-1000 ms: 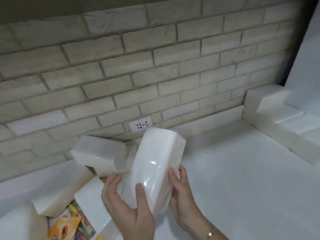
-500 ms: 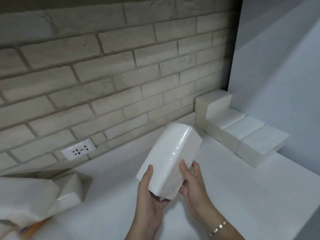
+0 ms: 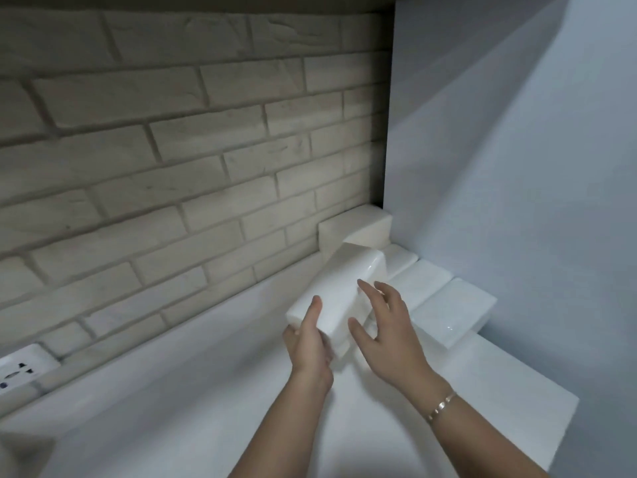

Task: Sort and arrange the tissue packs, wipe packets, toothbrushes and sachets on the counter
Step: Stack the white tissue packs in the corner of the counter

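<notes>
Nearest, two bare forearms reach in from six o'clock over the white counter (image 3: pixel 193 401). A thin bracelet (image 3: pixel 442 406) circles the right wrist. The left hand (image 3: pixel 308 343) grips the near end of a white tissue pack (image 3: pixel 344 288). Its thumb lies along the top face and the other fingers curl underneath, mostly hidden. The right hand (image 3: pixel 389 334) sits at the pack's four o'clock with fingers spread and nearly straight. Its fingertips rest on the pack's top right edge, and it grasps nothing. The pack is tilted, with its far end raised and pointing toward one o'clock; whether its near end touches the counter cannot be told. Just beyond, from three to one o'clock of the held pack, a row of packs (image 3: pixel 451 312) lies flat along the white side wall (image 3: pixel 517 174), touching side to side, with one more pack stacked on top in the corner. Farthest back runs the brick wall (image 3: pixel 165 150), with a socket (image 3: pixel 20 370) low at nine o'clock.
</notes>
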